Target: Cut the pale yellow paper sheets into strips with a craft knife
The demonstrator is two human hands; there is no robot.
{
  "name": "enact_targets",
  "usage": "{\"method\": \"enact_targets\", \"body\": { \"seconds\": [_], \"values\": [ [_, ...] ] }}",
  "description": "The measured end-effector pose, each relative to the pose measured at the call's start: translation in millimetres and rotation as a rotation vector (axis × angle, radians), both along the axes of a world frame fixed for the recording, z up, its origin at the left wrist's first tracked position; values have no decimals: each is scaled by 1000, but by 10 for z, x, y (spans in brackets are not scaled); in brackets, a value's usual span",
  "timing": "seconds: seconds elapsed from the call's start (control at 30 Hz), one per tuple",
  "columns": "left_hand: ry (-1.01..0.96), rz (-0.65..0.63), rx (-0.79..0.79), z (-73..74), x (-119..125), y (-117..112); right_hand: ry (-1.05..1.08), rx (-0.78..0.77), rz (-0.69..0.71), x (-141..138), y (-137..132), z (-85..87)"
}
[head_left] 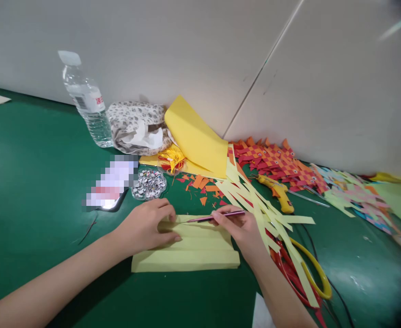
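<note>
A folded pale yellow paper (pixel 193 255) lies on the green table (pixel 36 182) in front of me. My left hand (pixel 147 225) presses down on its upper left part with fingers curled. My right hand (pixel 238 228) holds a thin pink pen (pixel 207 218), its tip pointing left along the paper's top edge. Several loose yellow paper strips (pixel 258 200) lie fanned out to the right of my right hand.
A water bottle (pixel 87 102), a patterned pouch (pixel 135 125), a yellow sheet (pixel 197 136), a dish of googly eyes (pixel 150 183) and a phone (pixel 110 187) stand behind. Woven paper fish (pixel 275 161), a glue gun (pixel 277 191) and scissors (pixel 310 273) lie right.
</note>
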State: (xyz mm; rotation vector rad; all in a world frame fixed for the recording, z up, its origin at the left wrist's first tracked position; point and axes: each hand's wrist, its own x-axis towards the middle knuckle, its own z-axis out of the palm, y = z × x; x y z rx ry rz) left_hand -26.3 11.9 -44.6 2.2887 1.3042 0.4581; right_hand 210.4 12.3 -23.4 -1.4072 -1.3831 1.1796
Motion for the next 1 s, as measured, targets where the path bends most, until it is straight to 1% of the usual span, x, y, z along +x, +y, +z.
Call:
{"method": "enact_targets", "body": {
  "seconds": [0.17, 0.37, 0.6, 0.8, 1.0],
  "values": [
    [6, -31, 58, -1, -2, -6, 32, -25, -8, 0, 5, -18],
    [-22, -17, 83, -42, -14, -2, 73, -20, 6, 9, 8, -49],
    [-39, -1, 109, -79, -15, -1, 99, -50, 35, 17, 27, -96],
    [-44, 8, 116, -77, -6, 1, 66, -30, 41, 17, 24, -112],
    [-33, 8, 108, -70, -13, 3, 30, 4, 36, 41, 22, -80]
  ]
}}
